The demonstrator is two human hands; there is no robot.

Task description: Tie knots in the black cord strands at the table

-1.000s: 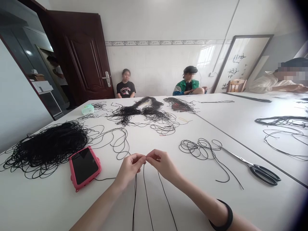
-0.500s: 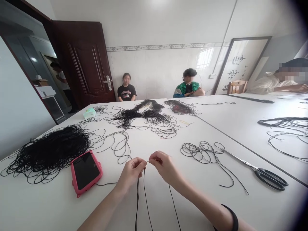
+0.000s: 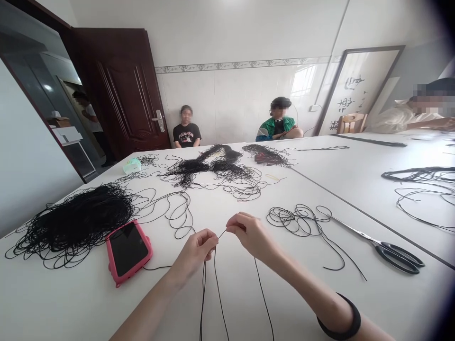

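Observation:
My left hand (image 3: 195, 251) pinches thin black cord (image 3: 216, 289) just above the white table (image 3: 227, 303). My right hand (image 3: 251, 233) pinches the same cord a short way to the right and slightly higher, with a short stretch of cord taut between the two hands. Three strands hang from the hands toward me. A black bangle (image 3: 341, 322) sits on my right wrist.
A pink-cased phone (image 3: 128, 251) lies left of my hands beside a big black cord pile (image 3: 76, 220). Loose cord loops (image 3: 296, 220) and scissors (image 3: 387, 248) lie right. More cord heaps (image 3: 213, 166) sit farther back. Two people sit by the far wall, another at the right.
My right hand has moved up and to the right, away from the left hand, drawing out a short stretch of cord between them. The view has shifted slightly.

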